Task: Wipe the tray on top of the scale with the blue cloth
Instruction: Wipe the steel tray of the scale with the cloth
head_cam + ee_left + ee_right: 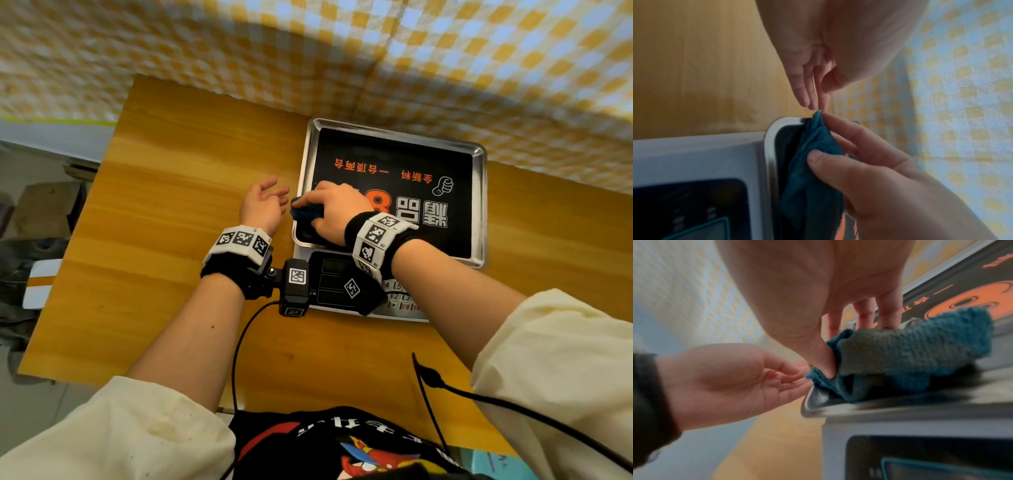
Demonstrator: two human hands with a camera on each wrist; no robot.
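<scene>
left hand (263, 202): palm up, fingers loosely extended, holding nothing
right hand (334, 210): palm down, thumb and fingers pinching blue cloth (306, 210)
forearms: both bare, sleeves pushed up, reaching forward
wrists: banded, close together

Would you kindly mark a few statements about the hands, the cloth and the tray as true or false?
1. The right hand holds the blue cloth. True.
2. The cloth lies at the tray's far right corner. False: it sits at the near left corner of the tray.
3. The left hand grips the tray's rim. False: it hangs open beside the tray, fingers relaxed, holding nothing.
4. The tray rests on the scale, whose display faces the person. True.
5. The tray's inside is bare steel. False: a black sheet with orange and white print covers it.
</scene>
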